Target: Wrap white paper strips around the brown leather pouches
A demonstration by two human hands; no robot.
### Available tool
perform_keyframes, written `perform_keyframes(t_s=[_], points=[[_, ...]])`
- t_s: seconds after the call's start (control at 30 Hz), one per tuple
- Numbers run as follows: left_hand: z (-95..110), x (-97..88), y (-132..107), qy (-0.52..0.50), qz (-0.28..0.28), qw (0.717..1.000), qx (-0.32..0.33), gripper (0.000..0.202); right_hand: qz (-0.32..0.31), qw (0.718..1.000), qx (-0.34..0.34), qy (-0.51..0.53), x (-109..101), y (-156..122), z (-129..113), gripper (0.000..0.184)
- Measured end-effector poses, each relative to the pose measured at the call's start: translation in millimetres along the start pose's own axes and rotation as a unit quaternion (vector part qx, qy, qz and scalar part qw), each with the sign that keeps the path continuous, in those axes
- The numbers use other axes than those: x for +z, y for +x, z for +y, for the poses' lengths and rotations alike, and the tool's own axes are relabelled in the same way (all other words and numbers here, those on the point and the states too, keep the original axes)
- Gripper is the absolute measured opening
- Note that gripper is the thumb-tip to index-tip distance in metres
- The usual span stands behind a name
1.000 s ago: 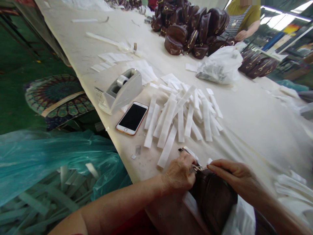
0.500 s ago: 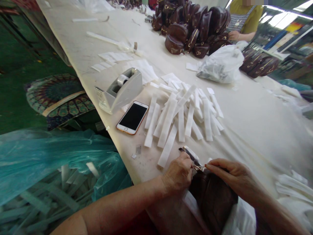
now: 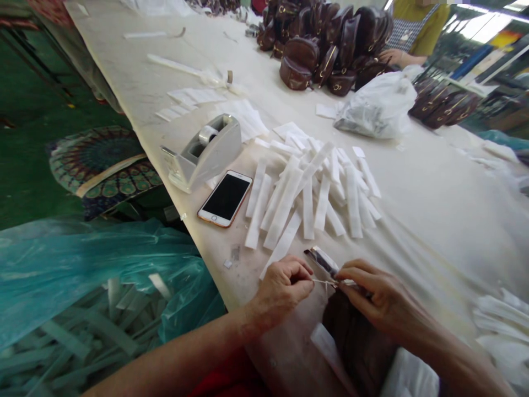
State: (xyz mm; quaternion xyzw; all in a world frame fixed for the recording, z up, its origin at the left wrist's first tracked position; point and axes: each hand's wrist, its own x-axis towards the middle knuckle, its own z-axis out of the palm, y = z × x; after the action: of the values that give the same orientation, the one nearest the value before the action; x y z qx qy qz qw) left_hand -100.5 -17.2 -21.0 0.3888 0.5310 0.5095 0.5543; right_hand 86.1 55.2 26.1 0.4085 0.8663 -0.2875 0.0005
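We pinch a thin white cord (image 3: 320, 282) in our left hand (image 3: 279, 286), our right hand (image 3: 378, 298) clamped on the top of the brown bag (image 3: 346, 322), right of the worktop (image 3: 433, 209) edge, with open room beyond the white strips' (image 3: 285, 204) right side.

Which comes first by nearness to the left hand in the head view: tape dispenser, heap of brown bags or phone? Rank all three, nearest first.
From the left hand:
1. Phone: ahead and to the left.
2. Tape dispenser: just beyond it, farther left.
3. Heap of brown bags: far ahead, across the table.
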Motion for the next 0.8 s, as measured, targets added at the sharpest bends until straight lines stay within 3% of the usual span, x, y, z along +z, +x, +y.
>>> perform_keyframes(t_s=[0.3,0.8], points=[[4.9,-2.6,2.4,-0.046,0.022,0.998,-0.021,0.010,0.002,0.993,-0.047,-0.113,7.9,9.7,-8.9,0.023],[3.2,2.4,7.1,-0.058,0.013,0.997,-0.043,0.007,0.015,0.998,-0.019,-0.061,8.6,10.0,-8.1,0.026]])
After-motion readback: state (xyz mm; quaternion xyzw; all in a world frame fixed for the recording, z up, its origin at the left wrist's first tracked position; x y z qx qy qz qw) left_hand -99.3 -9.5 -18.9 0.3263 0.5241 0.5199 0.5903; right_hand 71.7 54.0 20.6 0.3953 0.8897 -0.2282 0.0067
